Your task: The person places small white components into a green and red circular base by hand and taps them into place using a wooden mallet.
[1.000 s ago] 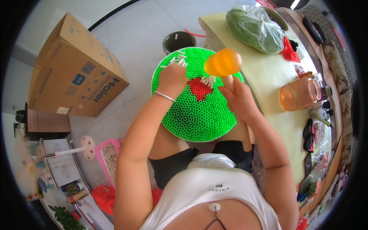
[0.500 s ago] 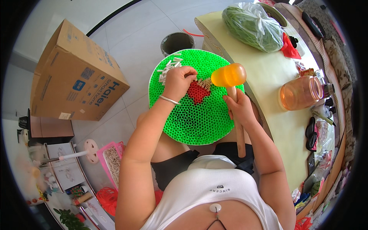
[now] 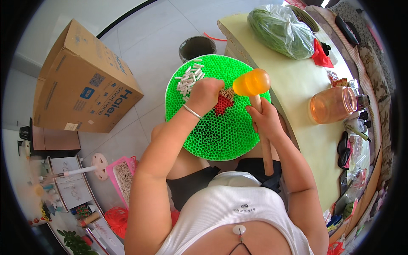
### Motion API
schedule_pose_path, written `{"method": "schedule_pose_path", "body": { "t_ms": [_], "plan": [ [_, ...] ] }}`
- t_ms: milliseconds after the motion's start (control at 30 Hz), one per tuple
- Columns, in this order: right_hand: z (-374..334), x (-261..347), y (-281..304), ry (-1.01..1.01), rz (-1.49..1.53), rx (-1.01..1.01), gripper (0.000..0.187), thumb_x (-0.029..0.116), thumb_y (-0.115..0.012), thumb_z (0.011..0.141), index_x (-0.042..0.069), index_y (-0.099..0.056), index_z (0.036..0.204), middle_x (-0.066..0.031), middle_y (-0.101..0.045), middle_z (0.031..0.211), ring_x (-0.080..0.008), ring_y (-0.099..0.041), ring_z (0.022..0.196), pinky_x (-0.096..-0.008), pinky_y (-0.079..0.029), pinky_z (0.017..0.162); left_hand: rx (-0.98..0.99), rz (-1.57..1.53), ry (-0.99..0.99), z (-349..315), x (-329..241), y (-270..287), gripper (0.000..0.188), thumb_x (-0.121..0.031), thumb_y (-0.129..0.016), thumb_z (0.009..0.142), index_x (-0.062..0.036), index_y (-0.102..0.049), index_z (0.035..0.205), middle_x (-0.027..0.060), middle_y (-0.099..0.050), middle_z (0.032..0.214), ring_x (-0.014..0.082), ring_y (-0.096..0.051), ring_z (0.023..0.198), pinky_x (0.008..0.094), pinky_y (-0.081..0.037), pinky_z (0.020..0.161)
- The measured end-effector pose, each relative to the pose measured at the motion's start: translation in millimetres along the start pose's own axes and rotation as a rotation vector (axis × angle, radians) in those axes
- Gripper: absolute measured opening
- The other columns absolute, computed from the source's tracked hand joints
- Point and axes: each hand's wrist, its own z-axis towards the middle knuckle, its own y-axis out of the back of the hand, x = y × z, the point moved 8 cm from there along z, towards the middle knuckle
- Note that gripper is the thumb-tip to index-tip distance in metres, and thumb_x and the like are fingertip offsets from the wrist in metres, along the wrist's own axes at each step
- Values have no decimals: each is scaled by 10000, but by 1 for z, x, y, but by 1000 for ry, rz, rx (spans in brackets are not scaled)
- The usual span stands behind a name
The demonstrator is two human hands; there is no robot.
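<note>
A round green honeycomb board (image 3: 208,138) with a white rim lies over my knees. In its middle is a patch of red cells (image 3: 222,106), bordered on the far side by small beige tube ends (image 3: 228,92). My left hand (image 3: 205,94) is closed in a pinch at the left side of that patch; whatever the fingertips hold is hidden. Loose short white sticks (image 3: 187,81) are heaped on the board's far left part. My right hand (image 3: 265,118) grips the wooden handle of a mallet (image 3: 252,82), its amber head hovering over the board's right edge.
On the right, a pale table (image 3: 293,91) bears a bag of green vegetables (image 3: 280,32) and a pinkish jar (image 3: 329,105). Beyond the board stands a dark bucket (image 3: 196,47). A large cardboard box (image 3: 85,85) and a pink tray of sticks (image 3: 123,178) are at left.
My left hand has moved right and slightly nearer, over the edge of the red patch, uncovering more white sticks. My right hand and the mallet have barely shifted.
</note>
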Motion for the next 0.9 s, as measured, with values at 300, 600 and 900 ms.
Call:
{"method": "schedule_pose_path", "body": {
  "t_ms": [300, 600, 900],
  "plan": [
    [-6, 78, -18, 405, -359, -85, 369, 265, -670, 902, -28, -538, 1083, -220, -649, 834, -354, -643, 746, -434, -504, 680, -140, -45, 287, -1, 36, 69, 103, -69, -710, 769, -90, -741, 864, 107, -678, 803, 266, -653, 742, 402, -522, 680],
    [12, 31, -10, 150, -250, -24, 344, 277, -659, 919, -28, -504, 958, -136, -590, 727, -231, -593, 597, -376, -476, 550, -92, 268, 274, 3, 47, 33, 66, -124, -718, 767, -72, -705, 805, 135, -627, 866, 325, -633, 815, 449, -515, 703],
    [10, -11, -8, -7, 70, 10, 249, 234, -614, 955, 19, -489, 965, -19, -520, 637, -101, -506, 427, -278, -411, 395, 5, 110, 327, 7, 38, 23, 73, -67, -690, 795, -23, -662, 846, 146, -639, 882, 316, -634, 804, 424, -514, 689]
  ]
}}
